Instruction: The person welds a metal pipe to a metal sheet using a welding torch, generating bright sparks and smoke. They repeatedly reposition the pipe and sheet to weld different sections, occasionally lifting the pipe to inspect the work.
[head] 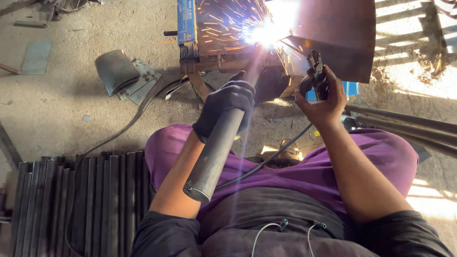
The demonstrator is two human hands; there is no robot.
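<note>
Steel pipe [215, 152] gripped by gloved left hand [227, 105], fingers wrapped round it, end steadied toward arc [266, 32]. Electrode holder [315, 71] clasped by bare right hand [323, 102], fingers curled, beside rusty plate [342, 33].

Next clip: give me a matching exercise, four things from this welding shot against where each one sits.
1. pipe
2. electrode holder
3. blue box
4. bar stack

a. on the floor, lower left
b. in the gloved left hand
c. on the workpiece, beside the sparks
d. in the bare right hand

Pairs: 1-b, 2-d, 3-c, 4-a
</note>
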